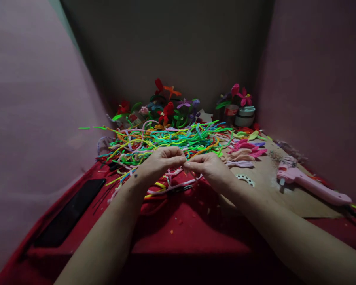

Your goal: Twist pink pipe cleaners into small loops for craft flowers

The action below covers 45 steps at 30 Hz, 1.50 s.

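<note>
My left hand (167,156) and my right hand (206,164) meet fingertip to fingertip above the front of the table. Both are closed in a pinch. What they grip is small and mostly hidden by the fingers; a thin pale bit shows under the right fingertips, too dim to name. Just behind and below them spreads a tangled heap of colourful pipe cleaners (178,138), mostly green, yellow and pink. A pink pipe cleaner (180,185) lies beneath my hands, near a dark slim tool (182,189).
Pipe-cleaner flowers (166,113) and a lidded jar (245,116) line the back wall. On the right, a brown board (267,198) carries petal shapes (245,152), a white holed ring (245,180) and a pink glue gun (311,184). A black phone (71,211) lies left on the red cloth (195,233).
</note>
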Available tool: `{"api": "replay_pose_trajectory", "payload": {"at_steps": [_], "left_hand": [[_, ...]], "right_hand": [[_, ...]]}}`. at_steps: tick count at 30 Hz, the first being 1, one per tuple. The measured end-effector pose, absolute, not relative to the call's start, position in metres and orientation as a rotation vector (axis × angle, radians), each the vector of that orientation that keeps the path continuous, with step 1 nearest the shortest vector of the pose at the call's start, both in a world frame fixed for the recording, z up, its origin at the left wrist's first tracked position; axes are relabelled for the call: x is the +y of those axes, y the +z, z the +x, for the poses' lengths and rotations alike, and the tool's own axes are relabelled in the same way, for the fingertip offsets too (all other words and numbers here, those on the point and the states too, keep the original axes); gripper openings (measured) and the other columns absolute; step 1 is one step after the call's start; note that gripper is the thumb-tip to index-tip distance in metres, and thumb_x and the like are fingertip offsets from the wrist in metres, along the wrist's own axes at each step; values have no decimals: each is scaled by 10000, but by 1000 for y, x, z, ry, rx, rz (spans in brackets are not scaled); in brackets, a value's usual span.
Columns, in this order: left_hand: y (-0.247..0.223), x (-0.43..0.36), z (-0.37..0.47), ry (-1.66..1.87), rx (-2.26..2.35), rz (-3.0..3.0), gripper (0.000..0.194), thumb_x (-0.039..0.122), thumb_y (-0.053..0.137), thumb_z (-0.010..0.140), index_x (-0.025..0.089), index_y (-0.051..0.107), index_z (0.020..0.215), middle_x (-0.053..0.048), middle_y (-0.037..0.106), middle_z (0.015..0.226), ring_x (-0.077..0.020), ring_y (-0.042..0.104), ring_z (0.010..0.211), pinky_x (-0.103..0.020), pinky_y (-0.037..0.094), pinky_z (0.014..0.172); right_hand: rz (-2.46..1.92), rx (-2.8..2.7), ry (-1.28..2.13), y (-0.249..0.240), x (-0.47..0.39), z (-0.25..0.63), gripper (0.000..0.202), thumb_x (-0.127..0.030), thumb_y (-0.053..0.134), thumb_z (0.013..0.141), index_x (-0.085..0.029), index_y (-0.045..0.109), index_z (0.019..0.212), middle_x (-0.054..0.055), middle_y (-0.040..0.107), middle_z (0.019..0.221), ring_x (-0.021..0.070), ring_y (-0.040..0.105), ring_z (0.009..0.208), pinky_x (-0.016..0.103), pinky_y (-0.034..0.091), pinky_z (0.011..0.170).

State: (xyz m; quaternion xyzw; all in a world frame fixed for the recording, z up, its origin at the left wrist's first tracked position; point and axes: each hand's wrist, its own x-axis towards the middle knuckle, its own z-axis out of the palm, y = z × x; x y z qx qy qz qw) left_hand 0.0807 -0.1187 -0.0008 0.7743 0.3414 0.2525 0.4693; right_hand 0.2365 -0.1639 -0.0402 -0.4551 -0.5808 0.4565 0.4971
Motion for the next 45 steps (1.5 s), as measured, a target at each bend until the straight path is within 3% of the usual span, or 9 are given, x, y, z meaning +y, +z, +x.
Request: {"api": "replay_pose_trajectory", "payload": {"at_steps": [10,22,28,35,41,45], "left_hand": [[1,-124,83,638,993,1974,202,293,551,692,119,655,691,1,562,581,-100,474,545,-207,367,532],[-10,-122,89,722,928,1631,186,300,622,670,119,583,651,25,503,460,-46,400,377,-163,293,369],[-15,-122,91,735,848,1637,185,285,616,669,125,559,742,12,558,549,-75,483,437,-174,364,390],[-11,-131,97,779,896,1683,136,212,610,662,130,515,716,47,506,485,-52,436,372,-149,296,335],[-14,-123,94,815,884,1563,265,347,633,679,147,513,806,46,524,576,-32,416,370,-153,276,341],[-22,-122,94,563,892,1530,305,420,597,709,121,558,755,57,438,445,-15,322,316,-150,193,328]], "right_hand": [[-1153,-1371,1109,-37,-165,235,163,-260,576,628,-130,596,531,-34,474,460,73,376,457,223,285,469],[-1146,-1304,1087,-39,-166,234,177,-269,577,623,-125,626,532,-25,485,446,81,402,462,224,302,472],[-1171,-1325,1091,-42,-164,235,176,-274,587,623,-122,646,557,-22,507,450,82,411,452,219,311,458],[-1128,-1307,1197,-44,-162,236,124,-222,596,604,-131,626,526,-27,507,436,77,413,422,221,302,446],[-982,-1111,1268,-47,-158,235,146,-235,651,585,-129,589,505,-47,468,425,59,361,404,221,270,432],[-896,-933,1310,-50,-154,234,170,-271,688,562,-132,595,534,-38,502,469,66,403,427,225,288,452]]}}
